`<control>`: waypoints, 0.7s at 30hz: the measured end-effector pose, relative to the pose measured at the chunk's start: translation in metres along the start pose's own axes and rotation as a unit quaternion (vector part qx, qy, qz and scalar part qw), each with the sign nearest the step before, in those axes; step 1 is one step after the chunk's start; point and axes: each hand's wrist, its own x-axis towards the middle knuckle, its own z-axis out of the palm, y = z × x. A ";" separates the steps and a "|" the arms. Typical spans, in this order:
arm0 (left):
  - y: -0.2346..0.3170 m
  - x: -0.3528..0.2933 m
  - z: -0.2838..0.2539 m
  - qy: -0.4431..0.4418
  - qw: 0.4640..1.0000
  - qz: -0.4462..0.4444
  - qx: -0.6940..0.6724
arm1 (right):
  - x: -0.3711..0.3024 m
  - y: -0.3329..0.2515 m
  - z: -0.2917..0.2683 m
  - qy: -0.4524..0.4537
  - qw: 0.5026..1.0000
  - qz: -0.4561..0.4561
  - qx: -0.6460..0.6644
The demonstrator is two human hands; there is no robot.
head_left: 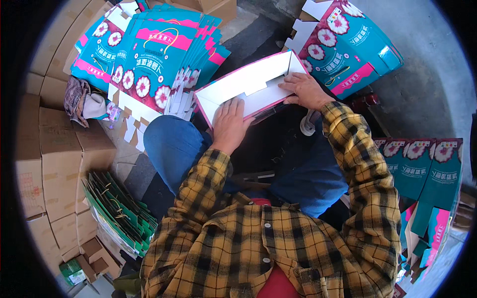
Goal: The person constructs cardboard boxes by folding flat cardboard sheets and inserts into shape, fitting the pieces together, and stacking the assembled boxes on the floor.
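Fingers [231,108] hold box [248,82] (white inside).

Brown cartons [62,171] are standing stacked. To their right, grey floor [422,107] is stretching away, and pale light is brightening its side farthest from the cartons.

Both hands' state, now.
Left hand: open, fingers over the rim of the white-lined gift box.
Right hand: fingers inside it; grip unclear.
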 end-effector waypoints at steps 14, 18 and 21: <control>-0.148 0.012 -0.009 0.047 0.871 -0.292 -0.393 | 0.008 0.077 0.019 0.152 0.861 0.290 0.388; -0.140 0.000 -0.009 -0.097 0.634 -0.477 -0.601 | 0.007 0.052 0.023 0.078 0.720 0.399 0.563; -0.137 0.001 -0.002 -0.103 0.613 -0.484 -0.616 | -0.017 0.079 0.027 -0.046 0.742 0.361 0.563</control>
